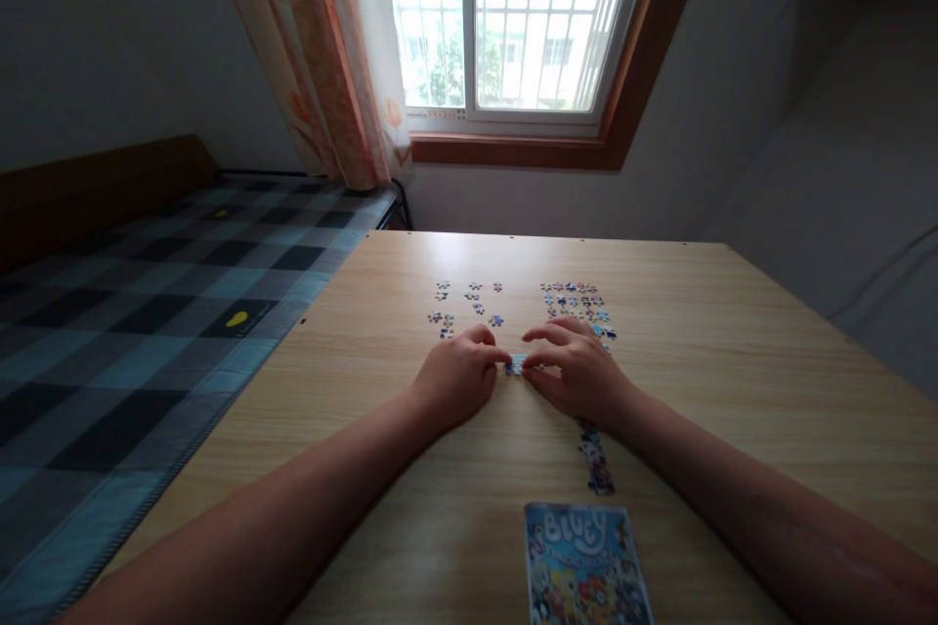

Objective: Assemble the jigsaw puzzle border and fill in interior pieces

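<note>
Several small joined jigsaw puzzle pieces [516, 365] lie flat on the table between my two hands. My left hand [460, 373] is closed, its thumb and index fingertip at the left end of these pieces. From the other side my right hand [580, 369] grips the right end between thumb and index finger, with its other fingers slightly raised. Under my right wrist a joined strip of puzzle pieces [596, 459] runs toward me, its far end partly hidden. Nearer still lies a picture sheet or box marked "BLUEY" [586, 566].
Loose puzzle pieces [474, 297] are scattered beyond my left hand. A denser group of pieces [573, 299] sits beyond my right hand. The wooden table [352, 352] borders a bed with a checked cover [176, 312] at left. A barred window [513, 20] and curtain [322, 49] are behind.
</note>
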{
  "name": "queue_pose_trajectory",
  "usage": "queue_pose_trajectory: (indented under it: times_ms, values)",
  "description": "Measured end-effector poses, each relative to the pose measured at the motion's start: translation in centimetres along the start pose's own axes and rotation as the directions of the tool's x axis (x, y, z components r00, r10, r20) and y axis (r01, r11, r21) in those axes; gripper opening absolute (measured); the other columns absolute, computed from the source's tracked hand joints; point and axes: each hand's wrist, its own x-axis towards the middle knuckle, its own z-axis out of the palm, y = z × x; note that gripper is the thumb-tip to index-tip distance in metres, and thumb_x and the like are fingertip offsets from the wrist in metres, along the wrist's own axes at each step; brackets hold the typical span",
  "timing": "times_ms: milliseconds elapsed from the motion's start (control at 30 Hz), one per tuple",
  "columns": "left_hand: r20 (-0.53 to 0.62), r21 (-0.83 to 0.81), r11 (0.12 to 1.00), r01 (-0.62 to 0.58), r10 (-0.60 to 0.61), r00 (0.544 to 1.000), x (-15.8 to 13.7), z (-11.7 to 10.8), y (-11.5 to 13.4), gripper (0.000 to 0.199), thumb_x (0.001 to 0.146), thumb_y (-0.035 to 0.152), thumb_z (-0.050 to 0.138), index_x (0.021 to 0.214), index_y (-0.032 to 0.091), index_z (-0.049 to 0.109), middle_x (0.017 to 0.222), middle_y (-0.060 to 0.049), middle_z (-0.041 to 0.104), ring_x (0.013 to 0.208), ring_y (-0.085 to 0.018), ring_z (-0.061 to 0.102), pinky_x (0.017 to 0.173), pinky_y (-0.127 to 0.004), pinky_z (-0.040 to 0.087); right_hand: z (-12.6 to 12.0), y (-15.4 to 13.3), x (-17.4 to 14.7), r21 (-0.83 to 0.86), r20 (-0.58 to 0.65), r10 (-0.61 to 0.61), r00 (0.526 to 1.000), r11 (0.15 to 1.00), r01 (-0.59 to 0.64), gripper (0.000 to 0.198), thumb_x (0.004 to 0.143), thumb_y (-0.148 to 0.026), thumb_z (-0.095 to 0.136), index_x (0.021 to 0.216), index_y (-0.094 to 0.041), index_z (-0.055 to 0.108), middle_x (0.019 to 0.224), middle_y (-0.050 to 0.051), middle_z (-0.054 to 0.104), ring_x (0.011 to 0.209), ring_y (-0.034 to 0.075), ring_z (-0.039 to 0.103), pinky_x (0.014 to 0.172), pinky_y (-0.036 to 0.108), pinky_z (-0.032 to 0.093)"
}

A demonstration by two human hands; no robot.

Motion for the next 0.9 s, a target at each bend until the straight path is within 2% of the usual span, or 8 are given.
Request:
queue_pose_trajectory:
  times_ms: [167,333,600,900]
  values:
    - [-0.035,0.021,0.999,-0.028,0.029,0.999,-0.1,0.2,-0.1,0.034,0.086,0.015,0.052,0.098,0.029,0.081,0.101,-0.005,0.071,0.079,-0.018,0.067,0.076,-0.033,0.054,-0.1,0.0,0.0,-0.006,0.003,0.013,1.000,1.000,-0.013,0.009,0.085,-0.024,0.073,0.078,-0.028,0.077,0.109,0.000,0.075,0.102,0.025,0.062,0.095,0.045,0.045]
    - [-0.044,0.019,0.999,-0.035,0.036,0.998,-0.1,0.3,-0.1,0.035,0.086,0.015,0.053,0.098,0.030,0.081,0.101,-0.004,0.071,0.079,-0.018,0.068,0.076,-0.033,0.055,-0.2,-0.4,0.1,-0.013,-0.023,-0.033,0.999,0.999,0.033,0.009,0.087,-0.026,0.072,0.082,-0.030,0.079,0.108,-0.001,0.075,0.101,0.025,0.061,0.095,0.044,0.043]
    - [-0.060,0.010,0.999,-0.046,0.047,0.997,0.0,0.4,-0.3,0.033,0.086,0.016,0.053,0.097,0.030,0.082,0.100,-0.004,0.072,0.078,-0.018,0.068,0.074,-0.033,0.054,-0.3,-1.0,0.5,-0.063,0.041,-0.050,0.998,0.997,0.053,0.013,0.091,-0.029,0.070,0.082,-0.031,0.079,0.102,-0.002,0.076,0.097,0.024,0.060,0.089,0.043,0.041]
    - [-0.058,0.047,0.996,-0.081,0.083,0.995,-0.1,0.3,-0.2,0.032,0.086,0.017,0.055,0.097,0.030,0.082,0.098,-0.004,0.072,0.074,-0.017,0.067,0.071,-0.031,0.054,-0.2,-0.8,0.5,-0.038,0.064,-0.045,0.997,0.998,0.047,0.015,0.092,-0.027,0.067,0.085,-0.030,0.080,0.102,0.000,0.076,0.095,0.024,0.061,0.089,0.042,0.043]
